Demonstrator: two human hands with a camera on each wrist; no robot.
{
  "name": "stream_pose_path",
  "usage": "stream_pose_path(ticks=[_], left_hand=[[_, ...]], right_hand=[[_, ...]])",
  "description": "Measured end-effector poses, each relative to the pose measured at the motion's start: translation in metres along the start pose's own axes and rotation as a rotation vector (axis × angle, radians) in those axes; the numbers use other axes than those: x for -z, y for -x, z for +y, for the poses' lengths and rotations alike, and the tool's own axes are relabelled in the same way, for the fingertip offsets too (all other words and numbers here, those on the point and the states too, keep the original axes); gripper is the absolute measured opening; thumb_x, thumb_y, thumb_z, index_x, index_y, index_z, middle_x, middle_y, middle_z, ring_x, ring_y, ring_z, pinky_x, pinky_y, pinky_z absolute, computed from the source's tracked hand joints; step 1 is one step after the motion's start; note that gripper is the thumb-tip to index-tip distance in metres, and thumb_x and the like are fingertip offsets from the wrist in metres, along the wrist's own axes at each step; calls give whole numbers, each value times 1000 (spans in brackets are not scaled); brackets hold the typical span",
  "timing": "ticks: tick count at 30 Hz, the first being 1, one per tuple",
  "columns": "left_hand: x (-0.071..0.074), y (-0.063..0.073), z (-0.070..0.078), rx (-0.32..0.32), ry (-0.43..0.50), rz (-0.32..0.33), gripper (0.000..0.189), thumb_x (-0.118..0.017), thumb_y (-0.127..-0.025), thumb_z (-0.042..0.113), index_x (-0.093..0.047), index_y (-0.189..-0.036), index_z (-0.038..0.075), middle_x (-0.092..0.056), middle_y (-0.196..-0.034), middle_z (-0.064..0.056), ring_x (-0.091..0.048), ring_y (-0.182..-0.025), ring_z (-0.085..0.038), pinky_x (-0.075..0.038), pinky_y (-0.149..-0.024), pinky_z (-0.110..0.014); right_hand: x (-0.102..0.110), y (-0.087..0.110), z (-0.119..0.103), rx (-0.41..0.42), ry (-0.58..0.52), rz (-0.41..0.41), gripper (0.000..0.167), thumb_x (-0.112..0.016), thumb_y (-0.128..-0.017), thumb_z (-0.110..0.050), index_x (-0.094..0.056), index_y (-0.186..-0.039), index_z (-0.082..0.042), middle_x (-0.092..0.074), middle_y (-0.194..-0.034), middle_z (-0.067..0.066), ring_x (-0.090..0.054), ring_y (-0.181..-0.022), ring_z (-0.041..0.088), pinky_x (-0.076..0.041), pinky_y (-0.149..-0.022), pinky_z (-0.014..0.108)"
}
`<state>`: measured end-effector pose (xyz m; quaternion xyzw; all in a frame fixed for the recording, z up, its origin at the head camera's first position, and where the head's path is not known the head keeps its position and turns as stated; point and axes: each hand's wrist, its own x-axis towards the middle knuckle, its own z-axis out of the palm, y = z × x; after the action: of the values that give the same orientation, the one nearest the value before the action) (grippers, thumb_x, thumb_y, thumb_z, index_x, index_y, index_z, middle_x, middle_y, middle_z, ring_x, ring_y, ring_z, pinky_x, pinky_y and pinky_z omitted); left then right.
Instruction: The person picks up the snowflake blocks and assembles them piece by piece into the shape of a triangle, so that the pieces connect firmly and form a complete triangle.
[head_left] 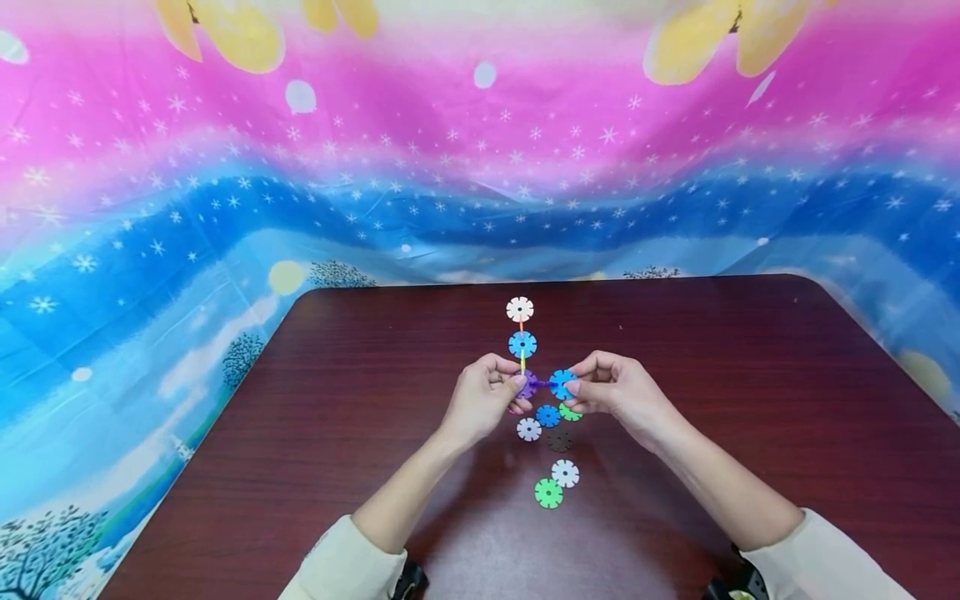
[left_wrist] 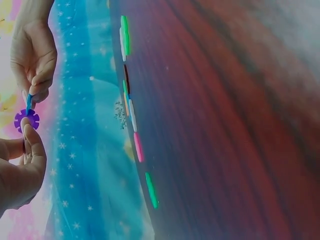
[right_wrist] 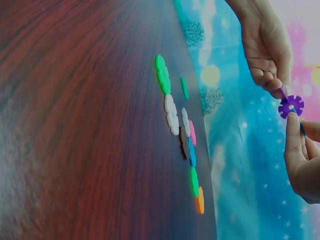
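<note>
A chain of notched plastic snowflake discs stands between my hands. My left hand [head_left: 483,400] pinches a purple disc [head_left: 527,385] between thumb and fingers. My right hand [head_left: 622,392] pinches a blue disc [head_left: 562,384]. Between these two, a second purple disc [left_wrist: 33,118], edge-on in the head view, joins them. From the left-hand disc the chain runs on through an edge-on yellow disc [head_left: 522,362], another blue disc [head_left: 522,344], an edge-on orange disc [head_left: 521,325] and a white disc [head_left: 520,309]. Fingertips cover parts of both held discs.
Loose discs lie on the dark wooden table [head_left: 300,467] below my hands: white [head_left: 528,429], blue [head_left: 548,416], brown [head_left: 558,440], green [head_left: 548,493], pink [right_wrist: 193,133] and orange [right_wrist: 201,200] among them. A patterned cloth [head_left: 450,167] hangs behind the table.
</note>
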<state>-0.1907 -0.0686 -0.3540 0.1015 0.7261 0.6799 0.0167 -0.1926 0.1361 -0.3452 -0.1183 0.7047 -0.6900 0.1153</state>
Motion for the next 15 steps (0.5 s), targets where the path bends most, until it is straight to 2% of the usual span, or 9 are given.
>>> stream_pose_path(ticks=[5, 9, 15], left_hand=[[7, 0, 0, -12, 9, 18, 16, -57, -88, -4, -51, -101, -13, -63, -80, -20, -66, -65, -33, -54, -64, -40], [12, 0, 0, -18, -14, 42, 17, -57, -89, -3, -51, -101, -12, -63, -80, -18, -66, -66, -34, -55, -62, -37], [15, 2, 2, -12, -48, 67, 17, -59, -88, -2, -53, -101, -11, -63, -79, -15, -66, -64, -28, -55, -60, -32]], right_hand=[[8, -8, 6, 10, 115, 26, 25, -61, -88, -3, -54, -105, 14, -62, -83, 17, -66, -75, 30, -53, -72, 42], [16, -18, 14, 19, 329, 26, 21, -60, -87, -1, -56, -103, 12, -60, -85, 21, -64, -76, 37, -53, -70, 44], [25, -36, 24, 55, 714, -36, 19, -64, -82, -2, -61, -100, 3, -58, -78, 6, -57, -67, 20, -51, -61, 32]])
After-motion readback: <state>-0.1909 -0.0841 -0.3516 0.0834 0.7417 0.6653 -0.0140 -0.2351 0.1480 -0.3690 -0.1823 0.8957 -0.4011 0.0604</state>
